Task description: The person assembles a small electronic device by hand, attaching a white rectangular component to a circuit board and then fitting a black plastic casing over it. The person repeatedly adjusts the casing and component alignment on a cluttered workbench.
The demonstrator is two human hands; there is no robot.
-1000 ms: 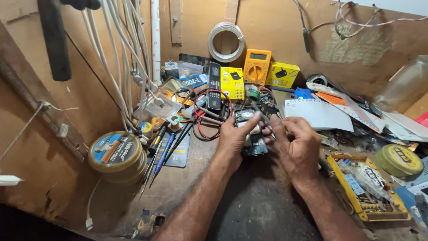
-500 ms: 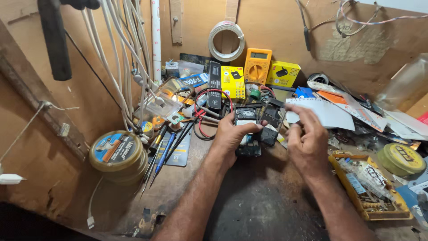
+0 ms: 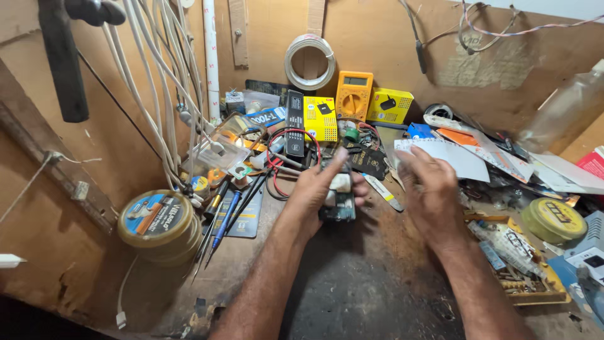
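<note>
My left hand [image 3: 318, 189] grips a small dark circuit board with a white part [image 3: 340, 198] and holds it just above the dark worn bench top [image 3: 352, 283]. My right hand [image 3: 431, 192] hovers to the right of the board with fingers spread and nothing in it, a short gap away. Behind both hands lie a black multimeter with red and black leads [image 3: 294, 132] and a black pouch [image 3: 368, 160].
A round tin [image 3: 157, 220] and screwdrivers [image 3: 226, 211] sit at left. White cables [image 3: 163, 94] hang at the back left. A yellow multimeter [image 3: 353, 94], yellow boxes [image 3: 390, 106], papers [image 3: 447, 154], another tin [image 3: 553, 219] and a yellow parts tray [image 3: 516, 264] crowd the back and right.
My hands have come apart. The right hand let go of the board and moved right with fingers spread. The left hand keeps the board and has lifted it slightly.
</note>
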